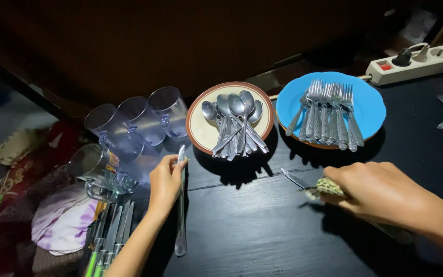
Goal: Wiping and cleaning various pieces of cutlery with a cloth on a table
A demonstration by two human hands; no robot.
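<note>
Knives (113, 237) lie at the near table (262, 231) edge. Left hand (166, 182) fingers pinch a butter knife (181, 215) by its blade end, handle pointing nearward. Right hand (385, 192) clutches a cloth (329, 188) around another knife (296, 179). Beyond sit spoons (234, 123), forks (329, 115), mugs (134, 123).

You're at a home dining spot: dark wooden table (262, 231). On it: plate of spoons (230, 117), plate of forks (330, 109), glass mugs (129, 125), power strip (419, 61).
</note>
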